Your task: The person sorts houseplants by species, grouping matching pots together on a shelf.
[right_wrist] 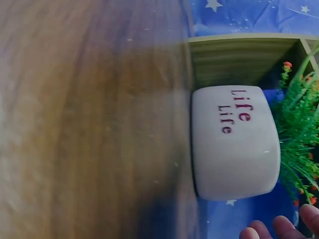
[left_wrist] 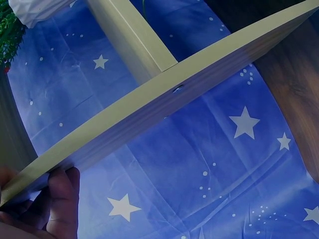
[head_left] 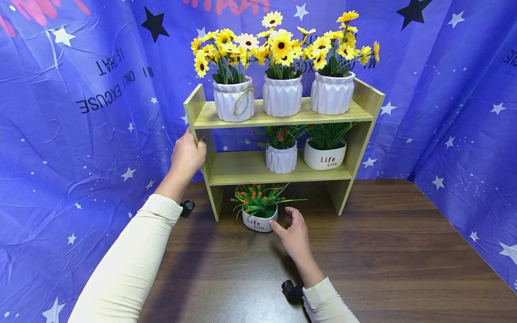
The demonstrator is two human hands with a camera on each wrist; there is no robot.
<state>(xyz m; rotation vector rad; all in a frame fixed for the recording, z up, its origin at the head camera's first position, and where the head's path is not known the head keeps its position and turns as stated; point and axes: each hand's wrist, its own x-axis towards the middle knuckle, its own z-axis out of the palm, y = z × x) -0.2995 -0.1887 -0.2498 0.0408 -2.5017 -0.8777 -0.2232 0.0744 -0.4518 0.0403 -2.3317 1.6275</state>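
We grip the shelf (head_left: 282, 117) side panel with left hand (head_left: 186, 157); right hand (head_left: 296, 233), fingers relaxed, sits just right of the Life pot (head_left: 259, 221), maybe touching it.

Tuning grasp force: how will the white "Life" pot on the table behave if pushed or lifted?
The Life pot looks like smooth glazed ceramic, so probably rigid, slippery and chippable. It is squat and wide-bodied, so it would likely slide on the table rather than tip. The right hand sits beside it; its plant looks light and floppy.
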